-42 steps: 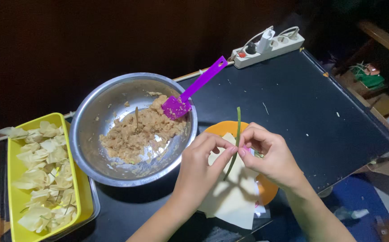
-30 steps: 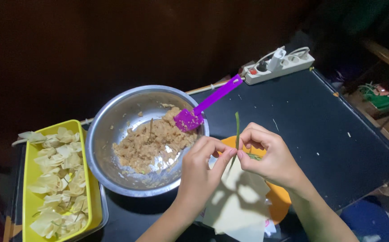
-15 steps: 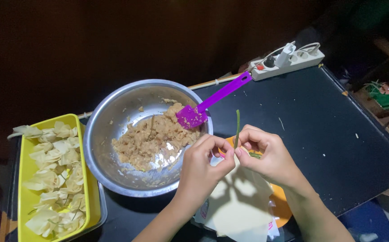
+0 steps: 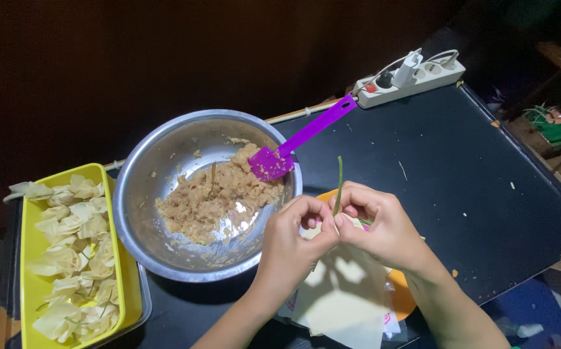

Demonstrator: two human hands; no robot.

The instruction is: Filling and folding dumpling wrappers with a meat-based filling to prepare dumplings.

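Pinching together at the fingertips, the left hand and right hand meet over an orange plate; both grip a small folded dumpling, mostly hidden by the fingers; the right also nips a thin green stalk that stands upright; beneath them lies a stack of pale wrappers; just to the left sits a steel bowl of minced filling with a purple spatula leaning in it; farther left, a yellow tray of folded dumplings; a white power strip lies at the black table's far edge.
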